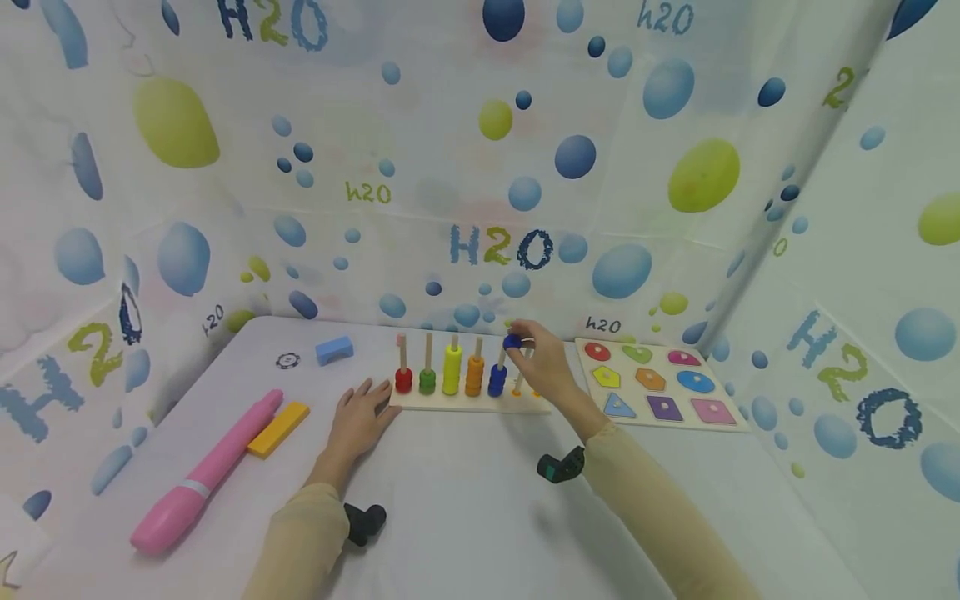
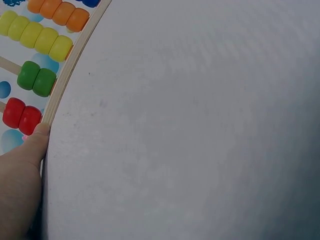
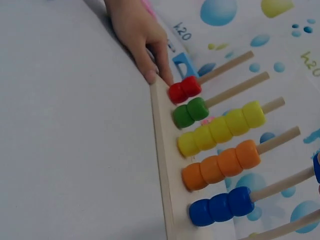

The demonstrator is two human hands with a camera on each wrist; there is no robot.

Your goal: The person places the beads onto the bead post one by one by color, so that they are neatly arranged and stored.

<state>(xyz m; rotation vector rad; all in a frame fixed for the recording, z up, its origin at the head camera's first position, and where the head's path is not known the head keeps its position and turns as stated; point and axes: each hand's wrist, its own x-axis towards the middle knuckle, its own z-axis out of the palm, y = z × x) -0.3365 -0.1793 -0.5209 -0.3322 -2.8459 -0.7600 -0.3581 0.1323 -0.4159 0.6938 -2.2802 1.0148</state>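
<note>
A wooden bead stacker stands on the table, with upright pegs holding colored beads. My right hand pinches a blue bead at the upper part of the blue peg, above three blue beads stacked at the bottom. At the stacker's left end rests my left hand, its fingers extended and its thumb touching the base edge. Two red beads, two green beads, several yellow beads and several orange beads sit on their pegs. My right hand partly hides the rightmost pegs.
Right of the stacker lies a shape puzzle board. To the left are a blue block, a yellow block and a long pink object with a rounded thick end. A patterned cloth hangs behind the table.
</note>
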